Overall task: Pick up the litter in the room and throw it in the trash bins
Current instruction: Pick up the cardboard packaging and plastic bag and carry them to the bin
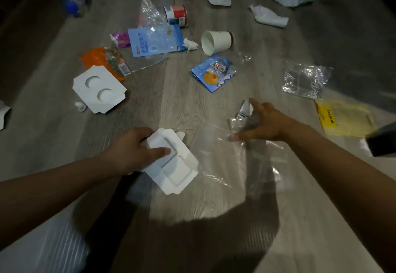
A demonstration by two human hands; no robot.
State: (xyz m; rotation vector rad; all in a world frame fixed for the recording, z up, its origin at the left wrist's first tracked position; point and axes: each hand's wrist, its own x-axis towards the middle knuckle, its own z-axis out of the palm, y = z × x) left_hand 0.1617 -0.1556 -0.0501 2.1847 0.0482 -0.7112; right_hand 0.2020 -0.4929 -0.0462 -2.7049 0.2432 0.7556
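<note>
Litter (pixel 155 41) lies scattered over the grey wood floor (pixel 188 105), thickest toward its far edge, and no trash bin shows anywhere in view.

Close to the floor's near edge, the person's left hand (pixel 130 146) grips a white card tray (pixel 171 161) by one end, thumb on top and fingers curled beneath. The right hand (pixel 267 124) is closed on the bunched top of a clear plastic bag (pixel 216 157). A small silvery scrap (pixel 245 109) seems caught in the same grip, though blur makes that uncertain.

The weakest hold looks like the bag. The film is thin and slick, and most of it lies slack on the floor, so a quick lift could pull it free or shake the scrap loose. The tray is held only at one end, so it may bend or tip on the way to a bin.

With both hands full, reaching for more would probably mean loosening one grip and dropping something.

A paper cup (pixel 216 42) and a tin can (pixel 176 15) lie on their sides near the middle and could roll away if nudged. Toward the right edge, a small clear bag (pixel 306 80) is hard to see in the dim light and might be missed.
</note>
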